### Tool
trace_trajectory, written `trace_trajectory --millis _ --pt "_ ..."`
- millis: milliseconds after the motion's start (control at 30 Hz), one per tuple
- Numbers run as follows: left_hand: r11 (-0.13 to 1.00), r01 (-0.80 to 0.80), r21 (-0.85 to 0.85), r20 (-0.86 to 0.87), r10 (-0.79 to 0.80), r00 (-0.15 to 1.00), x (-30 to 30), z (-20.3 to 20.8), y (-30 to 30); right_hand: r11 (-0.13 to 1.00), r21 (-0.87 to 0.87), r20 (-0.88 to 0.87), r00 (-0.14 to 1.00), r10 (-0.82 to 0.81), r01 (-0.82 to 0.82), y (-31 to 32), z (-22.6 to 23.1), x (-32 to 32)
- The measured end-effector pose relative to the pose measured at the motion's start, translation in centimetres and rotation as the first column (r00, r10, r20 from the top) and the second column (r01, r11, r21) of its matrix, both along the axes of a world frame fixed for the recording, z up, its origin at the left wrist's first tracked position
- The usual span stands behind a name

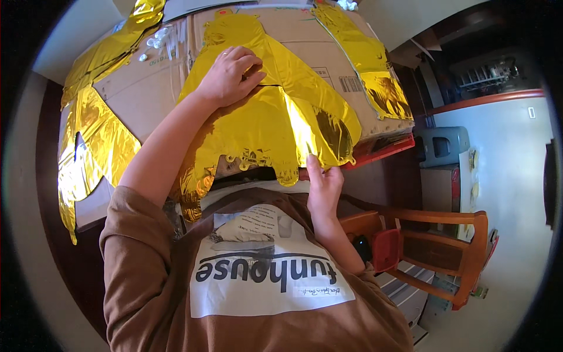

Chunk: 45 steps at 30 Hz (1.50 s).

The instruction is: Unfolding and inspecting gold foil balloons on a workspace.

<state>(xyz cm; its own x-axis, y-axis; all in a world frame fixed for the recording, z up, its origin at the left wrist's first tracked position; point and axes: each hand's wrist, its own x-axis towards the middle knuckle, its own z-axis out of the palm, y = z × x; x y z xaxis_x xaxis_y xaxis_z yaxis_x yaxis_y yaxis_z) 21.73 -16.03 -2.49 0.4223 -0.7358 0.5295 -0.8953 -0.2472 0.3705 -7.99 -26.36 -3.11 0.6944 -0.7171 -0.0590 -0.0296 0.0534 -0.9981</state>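
A flat gold foil balloon (pixel 252 126), uninflated and shiny, lies before me over a large cardboard box (pixel 164 82). It has rounded tabs along its near edge, which hangs at the box's front. My left hand (pixel 231 76) rests on the upper middle of the foil, its fingers curled in toward the thumb. What those fingers hold, if anything, is hidden. At the near right edge, my right hand (pixel 324 182) pinches the foil, thumb on top and the other fingers mostly underneath.
More flat gold foil pieces lie at the box's left (pixel 99 135) and right (pixel 375 70). Small clear plastic bits (pixel 158 40) sit at the far left of the box. A wooden chair (pixel 440 246) stands at my right, with a grey-blue plastic stool (pixel 443 146) farther off.
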Motion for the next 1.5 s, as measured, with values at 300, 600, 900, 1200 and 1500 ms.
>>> trace_trajectory --millis 300,600,900,1200,1500 --pt "1.000 0.002 0.020 -0.016 -0.001 1.000 -0.1 0.2 0.1 0.981 0.185 0.236 0.967 -0.101 0.058 1.2 0.3 0.2" --pt "0.997 -0.009 0.077 0.004 0.009 1.000 -0.9 0.9 0.2 0.868 0.497 0.218 0.969 -0.114 -0.009 1.2 -0.5 -0.8" --pt "0.999 0.002 0.046 0.059 -0.004 0.998 -0.9 0.6 0.1 0.990 0.016 0.077 0.987 -0.143 0.142 1.1 0.2 0.8" --pt "0.998 0.004 0.061 0.003 -0.004 1.000 -0.9 0.9 0.2 0.267 -0.954 -0.135 0.990 0.030 -0.138 1.4 0.5 1.6" --pt "0.998 0.010 0.066 -0.008 -0.009 1.000 -0.9 0.9 0.1 0.198 -0.942 -0.254 0.962 0.102 -0.270 0.7 1.8 1.2"
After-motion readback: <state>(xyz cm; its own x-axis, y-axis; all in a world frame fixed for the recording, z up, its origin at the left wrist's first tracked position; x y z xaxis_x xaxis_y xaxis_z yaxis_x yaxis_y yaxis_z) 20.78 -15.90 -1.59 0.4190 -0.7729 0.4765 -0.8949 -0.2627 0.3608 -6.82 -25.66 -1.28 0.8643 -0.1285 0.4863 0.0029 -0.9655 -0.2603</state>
